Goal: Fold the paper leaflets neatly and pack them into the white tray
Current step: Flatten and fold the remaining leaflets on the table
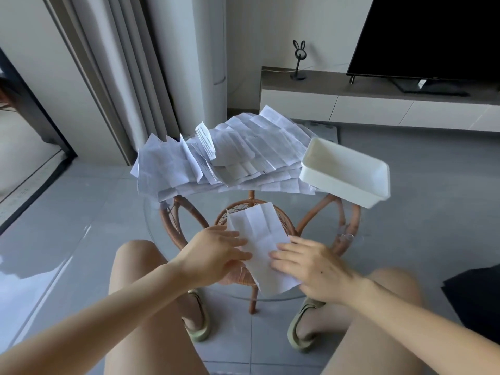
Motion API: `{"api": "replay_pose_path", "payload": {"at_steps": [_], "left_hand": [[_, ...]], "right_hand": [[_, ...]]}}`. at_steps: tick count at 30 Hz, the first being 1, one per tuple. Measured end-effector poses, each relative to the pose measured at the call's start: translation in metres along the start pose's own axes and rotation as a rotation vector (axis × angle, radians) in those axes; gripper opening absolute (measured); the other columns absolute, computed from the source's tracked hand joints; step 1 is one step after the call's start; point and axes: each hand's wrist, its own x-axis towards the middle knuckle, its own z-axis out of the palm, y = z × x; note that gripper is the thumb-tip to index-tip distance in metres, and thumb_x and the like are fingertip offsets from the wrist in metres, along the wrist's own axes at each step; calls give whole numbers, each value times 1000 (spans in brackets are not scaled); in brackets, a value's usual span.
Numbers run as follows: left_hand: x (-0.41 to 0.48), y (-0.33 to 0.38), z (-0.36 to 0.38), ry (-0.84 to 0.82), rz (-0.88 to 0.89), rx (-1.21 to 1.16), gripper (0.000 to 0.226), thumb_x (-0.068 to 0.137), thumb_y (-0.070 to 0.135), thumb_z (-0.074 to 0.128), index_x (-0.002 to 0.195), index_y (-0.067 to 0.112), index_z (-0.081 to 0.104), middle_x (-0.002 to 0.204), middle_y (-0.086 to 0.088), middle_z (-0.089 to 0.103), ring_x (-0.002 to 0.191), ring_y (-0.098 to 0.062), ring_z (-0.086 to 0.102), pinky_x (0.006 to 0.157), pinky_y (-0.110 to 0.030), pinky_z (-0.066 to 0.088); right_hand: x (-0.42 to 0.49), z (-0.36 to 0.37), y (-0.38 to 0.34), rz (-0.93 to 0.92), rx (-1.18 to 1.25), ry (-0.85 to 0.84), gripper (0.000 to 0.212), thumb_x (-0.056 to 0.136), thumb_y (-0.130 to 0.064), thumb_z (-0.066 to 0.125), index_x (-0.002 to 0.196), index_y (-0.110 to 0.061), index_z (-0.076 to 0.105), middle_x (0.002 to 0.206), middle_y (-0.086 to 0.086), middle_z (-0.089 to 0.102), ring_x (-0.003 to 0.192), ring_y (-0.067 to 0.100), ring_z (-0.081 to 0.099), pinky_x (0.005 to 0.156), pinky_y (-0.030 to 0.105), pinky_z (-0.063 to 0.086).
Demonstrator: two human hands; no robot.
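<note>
One creased white leaflet (258,239) lies flat on the near part of the round glass table (154,220). My left hand (213,253) rests on its left edge with fingers spread flat. My right hand (311,266) presses on its right edge, fingers extended. A big loose pile of unfolded printed leaflets (230,155) covers the far half of the table. The white tray (346,171) stands empty at the table's far right, partly over the edge.
The glass top sits on a rattan frame (324,212). My bare knees and sandalled feet (197,318) are under the near edge. A low TV cabinet (378,101) with a black screen stands behind, curtains at the left, a dark object (476,296) at the right.
</note>
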Motion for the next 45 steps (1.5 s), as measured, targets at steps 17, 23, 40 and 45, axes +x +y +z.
{"api": "replay_pose_path", "payload": {"at_steps": [17, 23, 40, 45], "left_hand": [[-21, 12, 26, 341, -787, -338, 35, 78, 42, 60, 56, 16, 69, 67, 11, 60, 60, -11, 51, 59, -31, 42], [-27, 14, 35, 358, -837, -106, 33, 77, 45, 60, 57, 19, 67, 79, 6, 59, 78, -20, 56, 79, -35, 32], [-24, 19, 44, -114, -223, -71, 50, 104, 46, 17, 150, 30, 29, 157, -4, 24, 148, -23, 11, 119, -48, 10], [-21, 15, 42, -104, -198, -61, 51, 104, 48, 16, 149, 31, 29, 156, -6, 25, 147, -26, 11, 116, -50, 8]], "right_hand": [[41, 11, 4, 804, 409, 7, 39, 87, -32, 63, 57, -16, 46, 51, -6, 40, 50, 11, 39, 48, 27, 26], [52, 25, 12, 753, 297, -13, 25, 86, -30, 67, 69, -13, 64, 65, -6, 55, 59, 12, 47, 50, 18, 27], [52, 30, 12, 687, 184, -3, 32, 74, -10, 77, 57, -15, 50, 52, -12, 39, 45, 12, 35, 44, 11, 15], [57, 27, 10, 658, 153, -45, 43, 70, -5, 77, 59, -19, 38, 54, -11, 33, 43, 14, 30, 44, 11, 11]]}}
